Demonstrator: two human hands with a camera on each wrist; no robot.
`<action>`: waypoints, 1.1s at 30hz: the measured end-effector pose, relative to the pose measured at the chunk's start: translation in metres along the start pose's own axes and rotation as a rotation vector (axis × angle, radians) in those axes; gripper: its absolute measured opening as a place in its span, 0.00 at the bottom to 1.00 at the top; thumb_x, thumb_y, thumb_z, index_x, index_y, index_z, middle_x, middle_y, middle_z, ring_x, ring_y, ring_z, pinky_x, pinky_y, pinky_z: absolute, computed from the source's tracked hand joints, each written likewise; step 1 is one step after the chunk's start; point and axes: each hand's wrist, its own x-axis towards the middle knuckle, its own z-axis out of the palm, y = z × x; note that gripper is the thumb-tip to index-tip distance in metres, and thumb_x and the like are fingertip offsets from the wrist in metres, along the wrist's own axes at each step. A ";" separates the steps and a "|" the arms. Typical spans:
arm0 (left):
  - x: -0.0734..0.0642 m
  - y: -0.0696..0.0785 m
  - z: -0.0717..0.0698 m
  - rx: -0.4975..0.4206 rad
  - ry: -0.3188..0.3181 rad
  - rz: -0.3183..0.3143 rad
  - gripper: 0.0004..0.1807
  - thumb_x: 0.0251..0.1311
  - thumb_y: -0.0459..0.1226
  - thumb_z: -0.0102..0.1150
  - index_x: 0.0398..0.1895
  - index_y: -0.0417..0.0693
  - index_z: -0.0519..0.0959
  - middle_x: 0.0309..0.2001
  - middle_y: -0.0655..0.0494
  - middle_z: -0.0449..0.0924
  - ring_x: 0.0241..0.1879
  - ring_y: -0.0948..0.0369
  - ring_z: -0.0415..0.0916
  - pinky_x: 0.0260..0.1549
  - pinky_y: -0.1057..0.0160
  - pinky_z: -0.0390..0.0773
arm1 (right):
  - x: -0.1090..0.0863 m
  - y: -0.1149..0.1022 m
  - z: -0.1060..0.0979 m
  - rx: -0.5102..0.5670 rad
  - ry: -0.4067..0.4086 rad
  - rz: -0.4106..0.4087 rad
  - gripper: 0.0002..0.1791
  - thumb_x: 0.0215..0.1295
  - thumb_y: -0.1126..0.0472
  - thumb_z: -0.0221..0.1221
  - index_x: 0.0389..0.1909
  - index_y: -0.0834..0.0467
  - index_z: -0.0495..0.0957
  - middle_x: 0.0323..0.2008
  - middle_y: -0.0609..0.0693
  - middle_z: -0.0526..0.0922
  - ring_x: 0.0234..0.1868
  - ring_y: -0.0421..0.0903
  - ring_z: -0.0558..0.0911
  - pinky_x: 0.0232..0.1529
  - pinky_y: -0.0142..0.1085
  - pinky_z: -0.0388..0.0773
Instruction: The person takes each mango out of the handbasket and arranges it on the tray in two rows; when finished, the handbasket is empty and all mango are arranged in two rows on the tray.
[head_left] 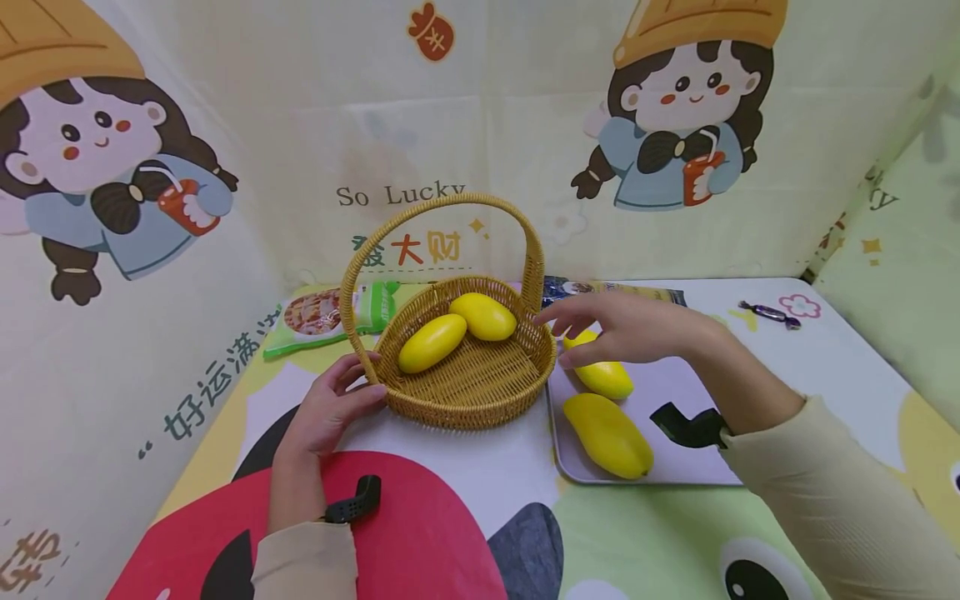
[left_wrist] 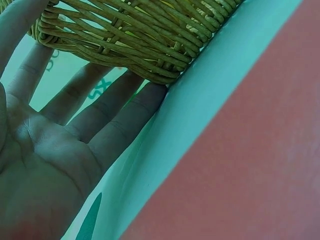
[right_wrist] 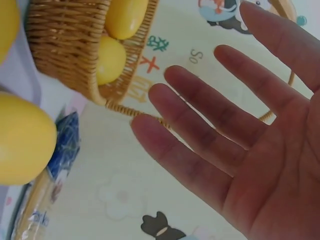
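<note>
A wicker basket (head_left: 468, 412) with a tall arched handle holds two yellow mangoes (head_left: 432, 342). My left hand (head_left: 330, 408) rests against the basket's left side near the handle's base. In the left wrist view its extended fingers (left_wrist: 125, 127) touch the weave at the basket's bottom edge, palm in sight. Right of the basket my right hand (head_left: 630, 327) hovers with spread fingers and holds nothing, fingertips close to the rim. Below it, one mango (head_left: 607, 379) lies partly hidden on a lilac tray (head_left: 682, 467). Another mango (head_left: 609, 435) lies nearer the tray's front.
A green snack packet (head_left: 330, 317) lies behind the basket at the left. Behind the tray is a blue and yellow packet (head_left: 562, 288), partly covered by the right hand. A dark wrapped candy (head_left: 769, 314) sits at the back right. Patterned cloth walls enclose the table.
</note>
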 end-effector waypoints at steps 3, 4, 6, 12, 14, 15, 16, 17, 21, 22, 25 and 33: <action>0.001 0.000 0.000 -0.008 -0.001 0.005 0.31 0.70 0.38 0.65 0.72 0.48 0.66 0.77 0.45 0.60 0.59 0.66 0.77 0.56 0.67 0.82 | 0.013 -0.003 -0.002 0.007 0.001 -0.030 0.27 0.69 0.56 0.65 0.69 0.51 0.76 0.64 0.52 0.81 0.63 0.53 0.80 0.64 0.53 0.79; 0.001 0.000 0.000 -0.008 -0.001 0.006 0.31 0.70 0.38 0.65 0.72 0.48 0.66 0.77 0.45 0.60 0.60 0.66 0.77 0.56 0.68 0.82 | 0.017 -0.005 -0.003 0.012 0.000 -0.036 0.27 0.69 0.57 0.65 0.68 0.52 0.76 0.65 0.51 0.81 0.63 0.53 0.80 0.65 0.53 0.79; 0.001 -0.001 0.000 -0.006 -0.002 0.008 0.31 0.70 0.38 0.64 0.72 0.48 0.66 0.77 0.45 0.59 0.60 0.66 0.77 0.56 0.68 0.82 | 0.025 -0.007 -0.004 0.013 0.002 -0.043 0.26 0.69 0.58 0.66 0.68 0.52 0.77 0.64 0.50 0.81 0.63 0.54 0.80 0.65 0.53 0.78; 0.001 0.000 0.000 0.010 0.006 0.004 0.31 0.70 0.39 0.65 0.72 0.49 0.66 0.77 0.45 0.60 0.59 0.67 0.77 0.55 0.69 0.82 | 0.049 -0.018 -0.008 -0.024 0.000 0.000 0.27 0.67 0.59 0.68 0.67 0.50 0.77 0.60 0.50 0.84 0.63 0.55 0.80 0.64 0.53 0.79; 0.001 0.000 0.000 0.015 0.007 0.001 0.31 0.70 0.39 0.65 0.73 0.49 0.66 0.77 0.45 0.60 0.58 0.67 0.77 0.55 0.69 0.82 | 0.057 -0.022 -0.009 -0.026 -0.006 0.017 0.28 0.66 0.59 0.68 0.67 0.50 0.77 0.59 0.51 0.84 0.63 0.54 0.81 0.63 0.52 0.80; 0.001 0.000 0.000 0.017 0.008 0.000 0.31 0.70 0.39 0.65 0.73 0.49 0.66 0.77 0.45 0.60 0.58 0.67 0.77 0.55 0.69 0.82 | 0.061 -0.023 -0.010 -0.028 -0.009 0.024 0.28 0.66 0.59 0.68 0.67 0.50 0.78 0.59 0.51 0.84 0.63 0.54 0.81 0.63 0.51 0.80; 0.001 0.000 0.000 0.018 0.007 -0.002 0.31 0.70 0.39 0.65 0.73 0.50 0.65 0.77 0.45 0.60 0.59 0.67 0.77 0.55 0.69 0.82 | 0.066 -0.024 -0.010 -0.030 -0.012 0.031 0.28 0.66 0.59 0.68 0.67 0.49 0.78 0.59 0.51 0.84 0.62 0.54 0.81 0.63 0.51 0.80; 0.001 0.000 0.000 0.018 0.007 -0.003 0.32 0.70 0.39 0.65 0.73 0.50 0.65 0.77 0.45 0.60 0.59 0.67 0.77 0.55 0.69 0.82 | 0.070 -0.025 -0.010 -0.028 -0.015 0.039 0.28 0.66 0.59 0.68 0.67 0.49 0.78 0.59 0.51 0.84 0.62 0.54 0.81 0.63 0.50 0.80; 0.000 -0.001 -0.001 0.018 0.009 -0.009 0.32 0.70 0.39 0.65 0.73 0.51 0.65 0.78 0.46 0.59 0.60 0.66 0.76 0.55 0.69 0.82 | 0.088 -0.029 -0.009 -0.029 -0.027 0.050 0.27 0.66 0.58 0.68 0.65 0.46 0.79 0.60 0.51 0.83 0.63 0.54 0.80 0.62 0.49 0.80; 0.000 -0.001 -0.001 0.017 0.009 -0.007 0.31 0.70 0.39 0.65 0.73 0.50 0.66 0.78 0.46 0.59 0.60 0.66 0.76 0.56 0.69 0.82 | 0.091 -0.031 -0.009 -0.026 -0.031 0.054 0.26 0.66 0.58 0.68 0.65 0.45 0.79 0.60 0.51 0.82 0.63 0.54 0.79 0.62 0.49 0.80; 0.000 -0.001 -0.002 0.019 0.009 -0.002 0.31 0.70 0.39 0.65 0.73 0.50 0.66 0.78 0.46 0.60 0.60 0.65 0.76 0.56 0.69 0.81 | 0.102 -0.036 -0.008 -0.028 -0.045 0.055 0.26 0.66 0.57 0.68 0.65 0.44 0.79 0.61 0.51 0.82 0.64 0.54 0.78 0.63 0.49 0.79; 0.002 -0.001 -0.001 0.012 0.006 0.008 0.31 0.70 0.39 0.65 0.73 0.49 0.66 0.78 0.45 0.60 0.63 0.63 0.75 0.57 0.68 0.81 | 0.128 -0.040 -0.001 -0.052 -0.052 0.058 0.26 0.64 0.60 0.68 0.64 0.44 0.80 0.61 0.51 0.82 0.63 0.51 0.78 0.63 0.47 0.77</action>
